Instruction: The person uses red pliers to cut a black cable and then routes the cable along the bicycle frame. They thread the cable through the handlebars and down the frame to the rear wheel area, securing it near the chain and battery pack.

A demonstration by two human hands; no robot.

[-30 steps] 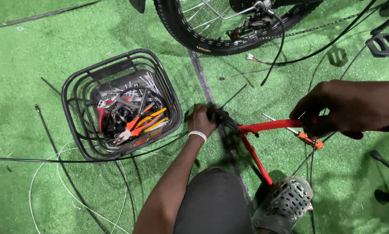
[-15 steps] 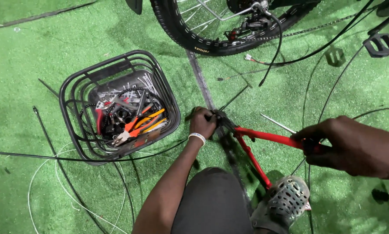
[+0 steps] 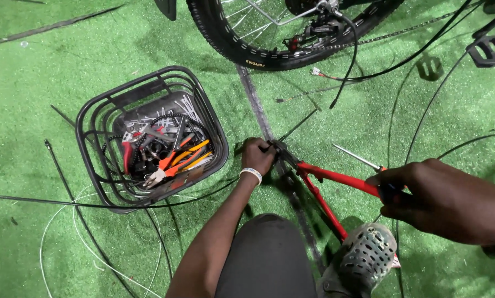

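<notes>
While the head camera looks down at green artificial turf (image 3: 54,72), the person's left hand (image 3: 257,155) is closed in a fist around a dark cable at the head of a pair of red-handled bolt cutters (image 3: 335,177). A white wristband (image 3: 252,174) circles that wrist. The right hand (image 3: 424,193) is wrapped tight around the upper red handle near its dark grip, well apart from the left hand. The cutters lie low over the turf, their dark head just beside the left fist; the lower red handle runs down to a grey perforated shoe (image 3: 363,258), and the person's dark-clad knee (image 3: 264,259) shows between the arms. How far the cutter's blades stand open cannot be told, since the fist and shadow cover them.

To the left of the left hand stands a black wire basket (image 3: 95,127) holding pliers with orange and red handles, a chain and other small tools. Thin black and white cables (image 3: 82,232) trail across the turf around it. A bicycle wheel (image 3: 231,44) with its black tyre fills the top, and a black pedal (image 3: 489,49) lies at the upper right.
</notes>
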